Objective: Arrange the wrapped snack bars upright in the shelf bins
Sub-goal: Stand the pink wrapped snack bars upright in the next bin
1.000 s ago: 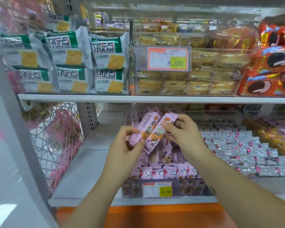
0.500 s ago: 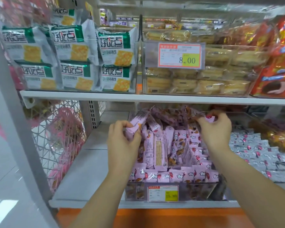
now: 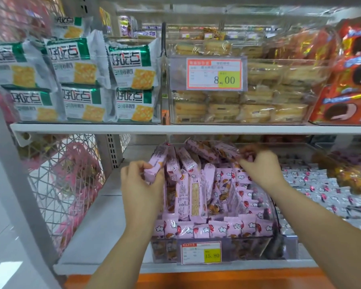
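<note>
lower shelf (image 3: 104, 230) | clear bin (image 3: 279, 250) of pink snack bars (image 3: 198, 229) | neighbouring bin (image 3: 313, 152), edges blurred

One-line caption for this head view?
Left hand and right hand each grip pink wrapped bars standing in a clear shelf bin.

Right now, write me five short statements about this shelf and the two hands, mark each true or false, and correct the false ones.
1. The left hand grips a pink snack bar. True.
2. The right hand rests on the upper shelf. False: it reaches the back of the pink bars' bin, on the lower shelf.
3. The upper price tag reads 8.00. True.
4. The lower price tag reads 8.00. False: 15.80.
5. The green-and-white cracker packs sit below the pink bars. False: above, on the left.
</note>
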`<state>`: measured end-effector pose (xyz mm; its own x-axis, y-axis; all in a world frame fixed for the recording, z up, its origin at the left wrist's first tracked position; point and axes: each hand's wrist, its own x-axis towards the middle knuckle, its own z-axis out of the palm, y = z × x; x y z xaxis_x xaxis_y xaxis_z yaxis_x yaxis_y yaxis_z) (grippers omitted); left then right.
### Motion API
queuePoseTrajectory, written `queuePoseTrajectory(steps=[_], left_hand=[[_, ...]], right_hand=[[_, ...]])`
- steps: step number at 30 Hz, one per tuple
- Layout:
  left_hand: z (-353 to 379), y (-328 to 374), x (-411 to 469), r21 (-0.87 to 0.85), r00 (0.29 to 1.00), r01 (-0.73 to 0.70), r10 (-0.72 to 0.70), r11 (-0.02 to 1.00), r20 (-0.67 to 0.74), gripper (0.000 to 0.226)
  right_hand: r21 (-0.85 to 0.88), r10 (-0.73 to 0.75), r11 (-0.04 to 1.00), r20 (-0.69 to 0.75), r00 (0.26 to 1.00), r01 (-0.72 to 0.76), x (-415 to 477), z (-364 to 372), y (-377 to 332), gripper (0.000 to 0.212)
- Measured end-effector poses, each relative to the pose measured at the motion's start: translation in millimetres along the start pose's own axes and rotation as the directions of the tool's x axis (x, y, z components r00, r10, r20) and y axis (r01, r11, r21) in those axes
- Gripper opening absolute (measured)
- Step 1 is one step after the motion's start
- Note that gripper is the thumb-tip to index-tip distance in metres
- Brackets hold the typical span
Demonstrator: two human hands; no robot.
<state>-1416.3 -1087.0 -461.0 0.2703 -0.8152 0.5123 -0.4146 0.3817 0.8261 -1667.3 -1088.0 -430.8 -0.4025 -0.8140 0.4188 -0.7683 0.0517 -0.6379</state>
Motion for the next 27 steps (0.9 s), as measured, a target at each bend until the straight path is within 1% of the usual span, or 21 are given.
queuePoseTrajectory(steps=[3, 5, 7, 9, 11, 14, 16, 17, 18, 19, 20, 21, 22, 23, 24, 25, 27], left_hand=[[2, 0, -1, 0.017, 0.998, -0.023, 0.022, 1.0, 0.052, 0.021], [3, -1, -1, 0.007, 0.995, -0.044, 0.043, 0.999, 0.093, 0.023], [2, -1, -3, 0.0, 0.988, -0.072, 0.072, 0.997, 0.134, 0.027], [2, -1, -4, -0.018, 0.985, -0.089, 0.091, 0.996, 0.143, 0.028], [1, 2, -6, -0.037, 0.985, -0.108, 0.112, 0.993, 0.134, 0.028], [-1, 5, -8, -0.055, 0.973, -0.186, 0.192, 0.981, 0.129, 0.029], [-3, 8, -11, -0.073, 0.955, -0.249, 0.257, 0.966, 0.147, 0.031], [-3, 10, -13, -0.085, 0.942, -0.288, 0.298, 0.954, 0.155, 0.03], [-4, 13, -15, -0.105, 0.925, -0.33, 0.344, 0.938, 0.163, 0.028], [-4, 17, -18, -0.132, 0.905, -0.367, 0.386, 0.921, 0.177, 0.025], [-4, 22, -21, -0.165, 0.886, -0.389, 0.417, 0.906, 0.202, 0.022], [-4, 27, -26, -0.198, 0.868, -0.395, 0.435, 0.897, 0.239, 0.022], [-2, 32, -30, -0.235, 0.85, -0.386, 0.443, 0.892, 0.285, 0.022], [0, 36, -35, -0.268, 0.831, -0.371, 0.447, 0.889, 0.332, 0.022], [3, 39, -40, -0.294, 0.81, -0.36, 0.453, 0.885, 0.373, 0.021], [5, 41, -44, -0.31, 0.791, -0.349, 0.456, 0.884, 0.409, 0.019], [9, 43, -50, -0.312, 0.766, -0.321, 0.439, 0.894, 0.47, 0.021]], right_hand=[[-0.05, -0.054, 0.997, -0.005, 0.999, 0.053, 3, 0, 2, 0.017], [-0.038, -0.059, 0.998, 0.003, 0.998, 0.059, 6, -1, 3, 0.019], [-0.011, -0.051, 0.999, 0.048, 0.998, 0.051, 4, -4, 1, 0.025], [-0.038, -0.064, 0.997, 0.096, 0.993, 0.068, -2, -6, 3, 0.032], [-0.062, -0.062, 0.996, 0.113, 0.992, 0.069, -9, -9, 6, 0.038], [-0.049, -0.079, 0.995, 0.08, 0.994, 0.083, -22, -16, 7, 0.041], [0.01, -0.074, 0.997, 0.037, 0.997, 0.074, -32, -26, 0, 0.039], [0.085, -0.086, 0.993, 0.041, 0.995, 0.082, -38, -31, -5, 0.036], [0.194, -0.089, 0.978, 0.079, 0.993, 0.072, -42, -35, -12, 0.032], [0.329, -0.079, 0.944, 0.155, 0.985, 0.024, -47, -39, -21, 0.029], [0.471, -0.071, 0.88, 0.248, 0.966, -0.057, -51, -42, -28, 0.029], [0.602, -0.068, 0.782, 0.337, 0.939, -0.159, -54, -43, -35, 0.029], [0.688, -0.057, 0.672, 0.417, 0.907, -0.274, -57, -44, -39, 0.026], [0.734, -0.056, 0.578, 0.47, 0.881, -0.355, -59, -45, -42, 0.025], [0.755, -0.056, 0.526, 0.49, 0.87, -0.391, -61, -46, -41, 0.025], [0.761, -0.049, 0.512, 0.49, 0.87, -0.399, -62, -48, -37, 0.028], [0.756, -0.014, 0.515, 0.477, 0.879, -0.402, -66, -53, -24, 0.032]])
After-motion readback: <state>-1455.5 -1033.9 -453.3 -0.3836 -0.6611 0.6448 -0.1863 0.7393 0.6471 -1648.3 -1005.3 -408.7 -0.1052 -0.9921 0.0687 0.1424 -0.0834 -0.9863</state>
